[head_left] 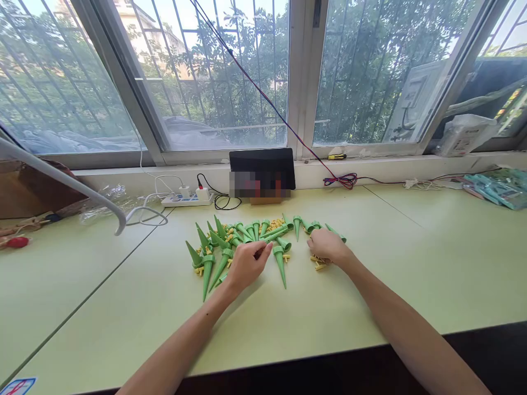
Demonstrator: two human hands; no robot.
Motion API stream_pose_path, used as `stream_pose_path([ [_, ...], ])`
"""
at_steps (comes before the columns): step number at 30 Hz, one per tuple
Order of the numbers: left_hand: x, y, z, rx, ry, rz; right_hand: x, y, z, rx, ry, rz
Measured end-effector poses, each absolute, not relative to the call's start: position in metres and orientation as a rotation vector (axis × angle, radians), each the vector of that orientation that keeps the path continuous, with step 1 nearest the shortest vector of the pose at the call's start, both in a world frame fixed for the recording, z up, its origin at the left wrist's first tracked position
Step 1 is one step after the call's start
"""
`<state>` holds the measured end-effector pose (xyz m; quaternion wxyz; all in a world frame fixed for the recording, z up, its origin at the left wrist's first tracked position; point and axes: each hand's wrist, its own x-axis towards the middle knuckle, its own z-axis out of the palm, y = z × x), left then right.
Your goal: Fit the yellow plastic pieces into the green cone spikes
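My left hand (250, 264) is closed, its fingers curled at the near side of a heap of green plastic cone spikes (208, 271). Whatever it may hold is hidden by the fingers. A single green spike (280, 267) lies just right of it, tip toward me. My right hand (327, 245) reaches down with bent fingers at the right end of the heap, over small yellow T-shaped pieces (319, 266). Its fingertips are covered, so I cannot see what they pinch. More yellow pieces (276, 224) are piled behind the spikes.
A dark tablet-like screen (262, 164) stands at the back against the sill. Left of it is a white power strip (187, 200) with plugs and cables. A coiled cable (346, 180) and a yellow cutter (336, 157) are behind; teal bags (500, 186) lie far right.
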<state>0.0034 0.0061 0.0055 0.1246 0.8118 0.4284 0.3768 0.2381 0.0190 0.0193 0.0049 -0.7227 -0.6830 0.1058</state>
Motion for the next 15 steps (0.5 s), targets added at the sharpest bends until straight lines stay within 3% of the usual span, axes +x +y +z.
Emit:
stream_pose_path([
  [15,0.0049,0.0042,0.0068,2.378,1.24,1.086,0.2324,0.0149,0.0185,-1.874,-2.211,0.358],
])
